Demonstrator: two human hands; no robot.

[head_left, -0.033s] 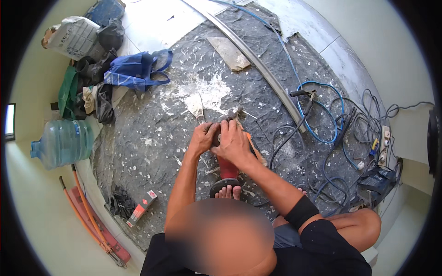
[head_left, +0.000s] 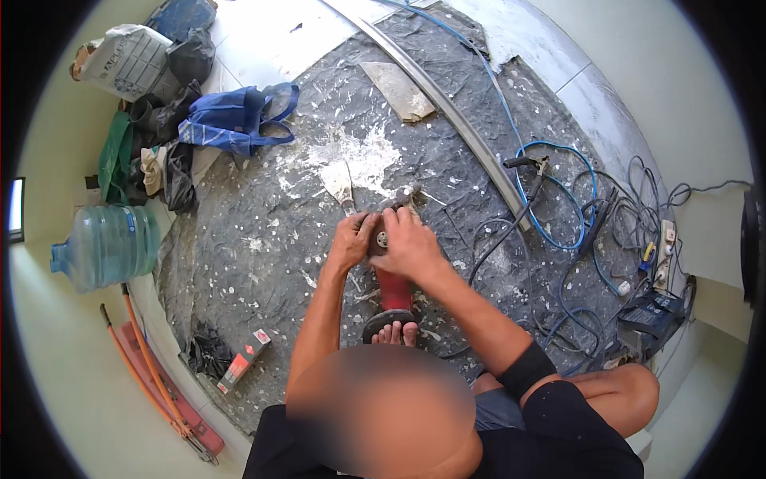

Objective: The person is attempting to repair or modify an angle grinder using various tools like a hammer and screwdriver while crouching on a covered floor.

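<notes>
A red-bodied angle grinder (head_left: 392, 289) lies in front of me, its dark head turned away from me. A round metal fitting (head_left: 382, 239) shows on that head. My left hand (head_left: 351, 242) grips the head from the left, fingers and thumb closed. On the other side my right hand (head_left: 412, 246) curls over it, thumb bent inward and slightly blurred. At the near end a black disc (head_left: 384, 322) rests by my bare toes. Just beyond my hands lie a scraper (head_left: 337, 184) with a wide, white-smeared blade and a hammer-like tool (head_left: 407, 194), partly covered.
A long metal bar (head_left: 447, 112) crosses the spattered grey sheet (head_left: 263, 295). To the right are coiled cables (head_left: 570, 239) and a black machine (head_left: 650, 315). Leftward sit a blue bag (head_left: 227, 120), water bottle (head_left: 108, 247), small box (head_left: 244, 362) and orange-handled cutter (head_left: 152, 371).
My right hand has shifted a little on the grinder head, so the round metal fitting it covered now shows. My left hand stays nearly where it was.
</notes>
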